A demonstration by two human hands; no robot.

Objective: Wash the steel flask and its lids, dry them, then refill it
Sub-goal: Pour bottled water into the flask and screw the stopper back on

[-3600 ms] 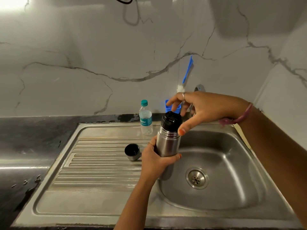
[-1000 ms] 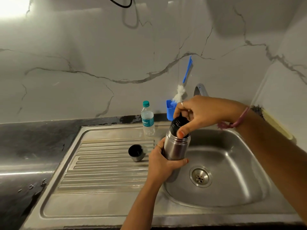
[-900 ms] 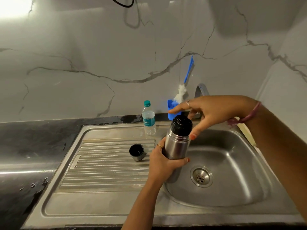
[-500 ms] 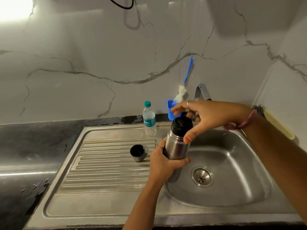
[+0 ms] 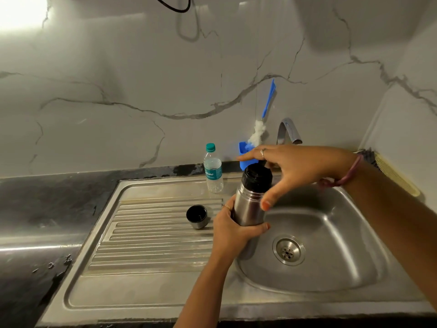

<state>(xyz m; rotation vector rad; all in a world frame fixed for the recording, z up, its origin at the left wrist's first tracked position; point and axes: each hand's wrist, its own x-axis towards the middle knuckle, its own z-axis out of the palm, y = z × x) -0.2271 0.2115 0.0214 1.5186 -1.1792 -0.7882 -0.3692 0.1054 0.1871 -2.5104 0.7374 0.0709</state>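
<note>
My left hand point(image 5: 233, 234) grips the steel flask point(image 5: 248, 210) round its body and holds it upright over the left edge of the sink basin point(image 5: 335, 235). A black inner lid point(image 5: 257, 176) sits on the flask's mouth. My right hand point(image 5: 300, 168) hovers around that lid with fingers spread and mostly straight. Its fingers reach behind the lid and its thumb lies along the flask's right side below the lid. The steel outer cap point(image 5: 197, 217) stands mouth-up on the drainboard point(image 5: 153, 247), just left of the flask.
A small plastic water bottle point(image 5: 213, 172) with a teal cap stands at the back of the drainboard. A blue holder point(image 5: 243, 153) with a blue-handled bottle brush point(image 5: 268, 104) sits by the wall. The tap point(image 5: 287, 131) arches over the basin; the drain point(image 5: 288, 250) lies below.
My right hand has opened and closed around the black lid in turns, and its fingers are now spread again. The flask and my left hand have stayed in place.
</note>
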